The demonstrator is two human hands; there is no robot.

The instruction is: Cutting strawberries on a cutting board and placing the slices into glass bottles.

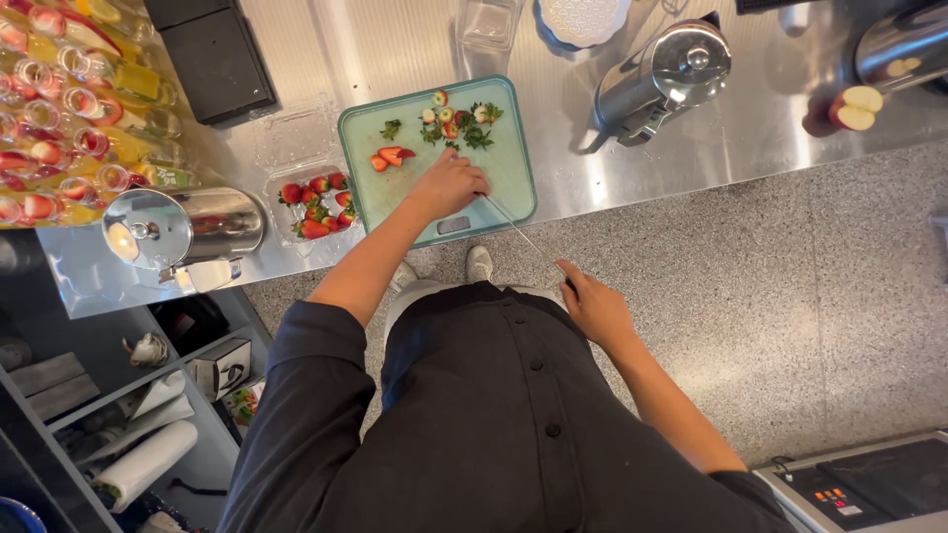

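Head view: what are the hands on?

– The left hand lies knuckles-up on the board, fingers curled down. Whether a berry sits under it, I cannot tell. The right hand is wrapped around the handle of a knife, held low at the person's waist. The thin blade slants up so its tip reaches the board's near edge beside the left hand.

– And the fruit?

– Cut strawberries lie just beyond the left hand. Green tops and a few more pieces lie at the board's far side. Whole ones fill a clear tub touching the board's left edge.

– Which step, would you say?

– Trimming and halving, I'd judge, at a pause between cuts, since the blade is off the fruit. Another cut would call for a berry pinned under the left fingertips, with the knife brought over the board clear of the knuckles.

– The surface?

– A steel counter, shiny with glare. A lidded metal jug stands right of the board and another left of the tub. A halved apple lies far right. Rows of glasses holding fruit crowd the left corner.

– The room?

– There's a speckled grey floor, open shelves with rolls and boxes under the counter at left, and a dark appliance at lower right.
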